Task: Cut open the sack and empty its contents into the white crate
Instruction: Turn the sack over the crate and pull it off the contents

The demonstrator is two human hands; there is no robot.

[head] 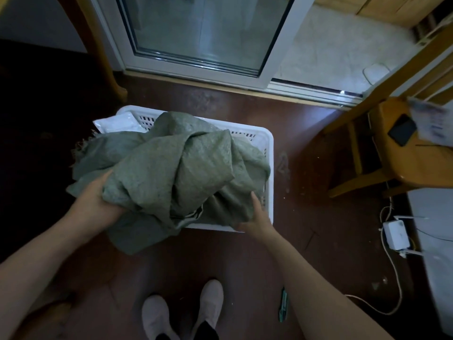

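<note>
A dark red-brown floor (220, 261) lies before a sliding glass door (196, 33). On it stands the white crate (268, 143), and the green woven sack (171, 163) is heaped over it, crumpled, hiding almost all of the inside (only a white packet (117, 122) shows at the far left corner). The left hand (95, 202) grips the sack's near left part, with its fingers lost under the fabric. The right hand (257, 217) touches the sack's right edge with straight fingers. A green-handled cutter (283, 305) on the floor is half hidden by the right forearm.
</note>
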